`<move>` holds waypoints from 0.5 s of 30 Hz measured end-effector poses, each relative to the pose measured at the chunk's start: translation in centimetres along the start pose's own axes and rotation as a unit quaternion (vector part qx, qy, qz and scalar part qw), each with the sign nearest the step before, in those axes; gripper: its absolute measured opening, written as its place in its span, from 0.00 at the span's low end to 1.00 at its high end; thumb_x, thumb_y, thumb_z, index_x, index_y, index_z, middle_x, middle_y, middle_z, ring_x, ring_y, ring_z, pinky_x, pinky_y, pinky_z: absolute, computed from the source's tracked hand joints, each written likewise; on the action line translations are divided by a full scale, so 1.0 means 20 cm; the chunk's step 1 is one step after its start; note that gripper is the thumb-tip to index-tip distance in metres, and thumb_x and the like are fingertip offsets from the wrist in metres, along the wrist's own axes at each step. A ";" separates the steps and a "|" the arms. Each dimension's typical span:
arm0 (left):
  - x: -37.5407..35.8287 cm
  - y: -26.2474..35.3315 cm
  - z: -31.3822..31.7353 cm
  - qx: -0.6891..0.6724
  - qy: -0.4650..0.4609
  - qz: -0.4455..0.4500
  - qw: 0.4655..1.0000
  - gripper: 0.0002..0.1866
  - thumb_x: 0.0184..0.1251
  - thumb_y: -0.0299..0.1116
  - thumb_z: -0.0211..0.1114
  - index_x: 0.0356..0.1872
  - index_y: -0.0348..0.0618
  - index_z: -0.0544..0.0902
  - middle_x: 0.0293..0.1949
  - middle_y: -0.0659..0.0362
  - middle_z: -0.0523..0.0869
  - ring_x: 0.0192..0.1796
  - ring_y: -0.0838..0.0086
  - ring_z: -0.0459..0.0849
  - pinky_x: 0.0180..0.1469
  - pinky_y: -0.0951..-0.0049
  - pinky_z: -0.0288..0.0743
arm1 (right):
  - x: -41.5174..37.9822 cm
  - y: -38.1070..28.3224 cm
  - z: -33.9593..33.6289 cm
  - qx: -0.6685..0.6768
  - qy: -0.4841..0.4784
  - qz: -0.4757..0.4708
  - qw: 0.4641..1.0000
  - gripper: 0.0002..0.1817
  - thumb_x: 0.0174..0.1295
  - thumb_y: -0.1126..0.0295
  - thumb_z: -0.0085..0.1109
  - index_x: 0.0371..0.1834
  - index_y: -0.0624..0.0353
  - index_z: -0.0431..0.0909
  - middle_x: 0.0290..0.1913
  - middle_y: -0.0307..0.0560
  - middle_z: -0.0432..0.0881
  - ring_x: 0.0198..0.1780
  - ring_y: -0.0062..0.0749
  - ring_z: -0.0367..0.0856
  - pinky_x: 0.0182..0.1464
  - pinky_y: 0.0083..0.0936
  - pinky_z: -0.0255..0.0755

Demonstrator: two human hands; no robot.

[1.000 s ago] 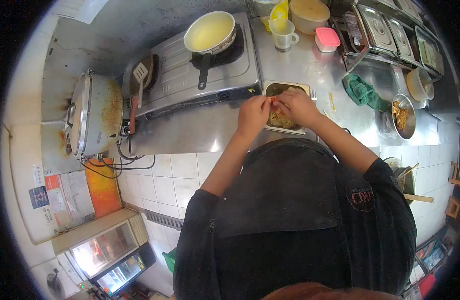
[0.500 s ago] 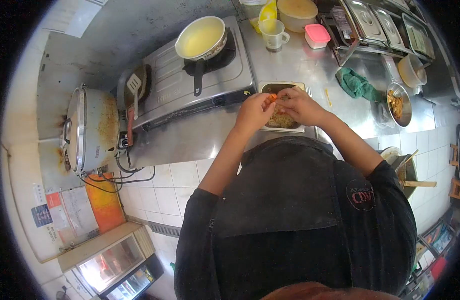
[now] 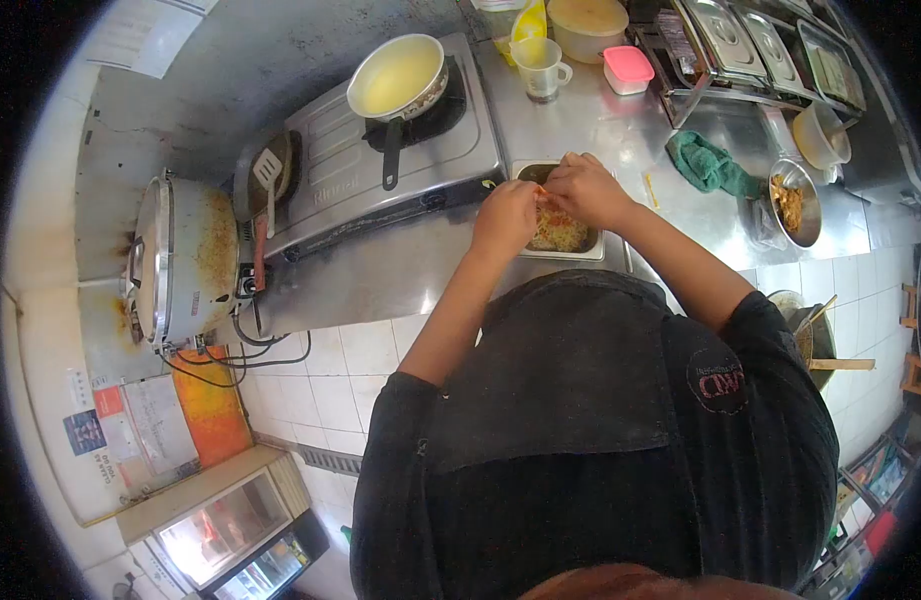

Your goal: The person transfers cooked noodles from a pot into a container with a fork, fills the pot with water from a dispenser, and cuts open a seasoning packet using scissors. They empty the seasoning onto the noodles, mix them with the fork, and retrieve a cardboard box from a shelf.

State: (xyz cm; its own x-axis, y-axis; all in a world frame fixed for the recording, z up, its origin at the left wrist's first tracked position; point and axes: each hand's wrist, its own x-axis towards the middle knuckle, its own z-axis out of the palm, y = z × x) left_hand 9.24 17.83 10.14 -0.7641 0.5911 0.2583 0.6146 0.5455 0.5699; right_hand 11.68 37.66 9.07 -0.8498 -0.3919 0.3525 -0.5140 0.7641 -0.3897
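Note:
Both hands meet over a rectangular metal tray at the counter's front edge. My left hand is closed, its fingertips pinching a small orange-red piece. From the right, my right hand pinches at the same piece, fingers bent together. Pale, grain-like food with reddish bits lies in the tray below the hands. The far part of the tray is partly covered by the fingers.
Left of the tray is a gas stove with a white pan. A measuring cup, a pink-lidded box, a green cloth and a metal bowl of food stand rightward. A large cooker is far left.
The fingers have shifted over the tray; my right hand is slightly higher and turned, showing more of the food. The view has moved slightly.

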 end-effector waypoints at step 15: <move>-0.05 0.00 0.04 -0.070 0.051 -0.094 0.992 0.08 0.65 0.27 0.59 0.42 0.38 0.83 0.39 0.46 0.85 0.44 0.50 0.84 0.47 0.58 0.77 | 0.07 0.04 -0.03 0.005 -0.101 -0.074 0.992 0.10 0.47 0.67 0.68 0.34 0.52 0.86 0.37 0.40 0.83 0.51 0.40 0.75 0.54 0.38 0.67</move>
State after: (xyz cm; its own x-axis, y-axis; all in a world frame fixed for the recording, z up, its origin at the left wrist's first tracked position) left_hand 10.21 17.70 9.17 -0.8829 0.4199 0.2101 0.4313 0.5486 0.7162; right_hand 10.21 38.12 9.81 -0.7706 -0.5949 0.2286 -0.6350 0.6857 -0.3560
